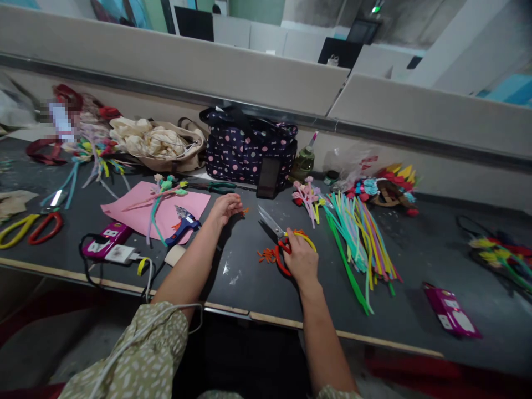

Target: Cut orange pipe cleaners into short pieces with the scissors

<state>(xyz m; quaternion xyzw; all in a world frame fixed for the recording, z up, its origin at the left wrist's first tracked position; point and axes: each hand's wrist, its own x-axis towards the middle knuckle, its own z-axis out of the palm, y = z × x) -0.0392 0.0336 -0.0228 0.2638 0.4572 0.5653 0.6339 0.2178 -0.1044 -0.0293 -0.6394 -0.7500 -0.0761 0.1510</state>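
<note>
My right hand is closed on the handles of a pair of scissors with red and yellow grips. The blades are parted and point away to the left, low over the table. Short cut orange pipe cleaner pieces lie by the handles, and more show behind my right hand. My left hand is curled with its fingertips together. A small orange pipe cleaner piece shows at those fingertips. To the right of the scissors lies a bundle of long coloured pipe cleaners.
Left of my arm are a pink sheet, a blue glue gun, a purple power strip with cables, and other scissors. Behind stand a dark patterned bag and a phone. A purple packet lies right.
</note>
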